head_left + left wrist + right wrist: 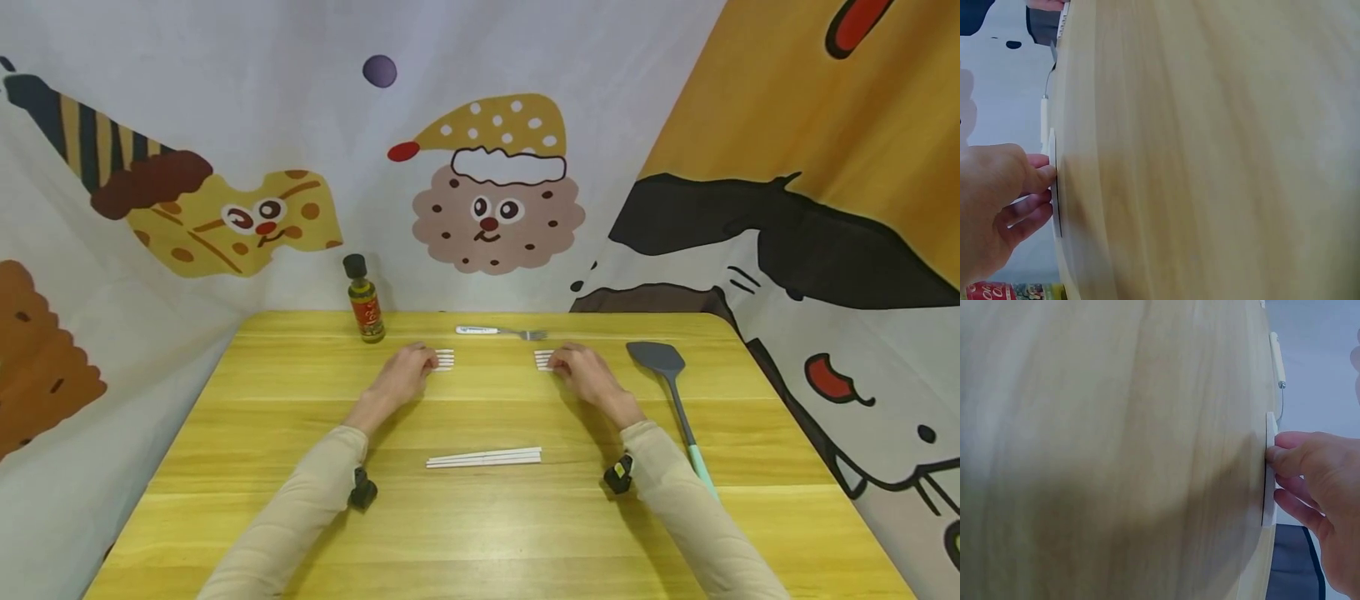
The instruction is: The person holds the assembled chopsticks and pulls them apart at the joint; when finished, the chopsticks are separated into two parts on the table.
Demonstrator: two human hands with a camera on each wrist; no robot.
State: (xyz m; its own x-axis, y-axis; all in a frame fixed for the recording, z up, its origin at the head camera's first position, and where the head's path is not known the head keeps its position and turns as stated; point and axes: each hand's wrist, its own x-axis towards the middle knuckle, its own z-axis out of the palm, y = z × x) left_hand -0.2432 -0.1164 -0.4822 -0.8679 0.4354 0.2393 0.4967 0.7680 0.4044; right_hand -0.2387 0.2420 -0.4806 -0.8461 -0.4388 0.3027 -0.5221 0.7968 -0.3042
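In the head view my left hand is at the left end of a small set of white strips lying side by side on the table. The left wrist view shows its thumb and fingers pinching a thin white strip at the tabletop. Opposite, my right hand covers part of a similar set of white strips. Its thumb and fingers pinch a white strip in the right wrist view. Between the forearms lies a small bundle of long thin white sticks. How many strips each hand grips is hidden.
Behind the hands, a fork with a white handle lies sideways. A dark-capped bottle stands upright at the back left. Right of my right hand lies a grey spatula with a mint handle. A printed cloth hangs behind the wooden table.
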